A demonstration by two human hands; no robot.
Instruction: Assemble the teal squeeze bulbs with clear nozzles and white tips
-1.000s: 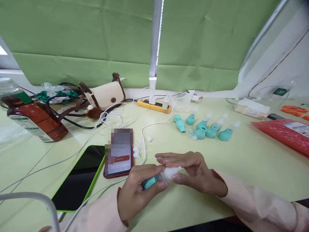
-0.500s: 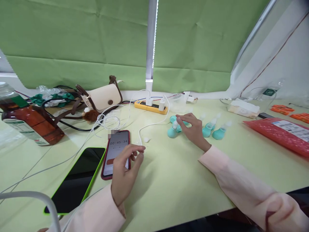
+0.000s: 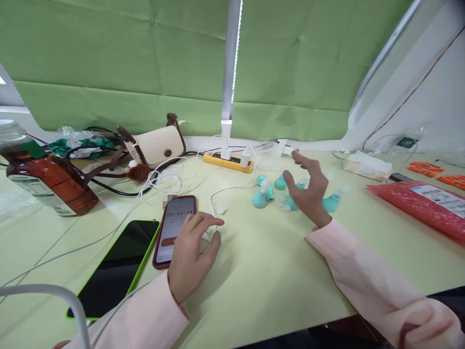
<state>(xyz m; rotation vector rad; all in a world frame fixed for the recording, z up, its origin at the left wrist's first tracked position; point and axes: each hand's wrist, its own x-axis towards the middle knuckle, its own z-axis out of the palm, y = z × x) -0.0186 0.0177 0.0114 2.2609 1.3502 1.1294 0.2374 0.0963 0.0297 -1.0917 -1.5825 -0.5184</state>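
Note:
My left hand (image 3: 192,247) hovers over the lower part of a red-cased phone (image 3: 175,228) that shows a running timer, fingers curled loosely, nothing in them. My right hand (image 3: 308,186) is lifted above a cluster of teal rubber bulbs with clear tips (image 3: 263,196), fingers spread and empty. One bulb stands upright at the left of the group. Small white caps (image 3: 220,210) lie beside a white cable near the phone.
A black phone in a green case (image 3: 112,269) lies at the left. A brown bottle (image 3: 47,182), a cream handbag (image 3: 156,145), a yellow power strip (image 3: 228,161), a tissue box (image 3: 366,165) and a red packet (image 3: 425,203) stand on the pale green table (image 3: 261,271).
A second ago both hands held a teal bulb with its clear tip. The right hand set it among the other bulbs and lifted away open. The left hand moved to the red phone.

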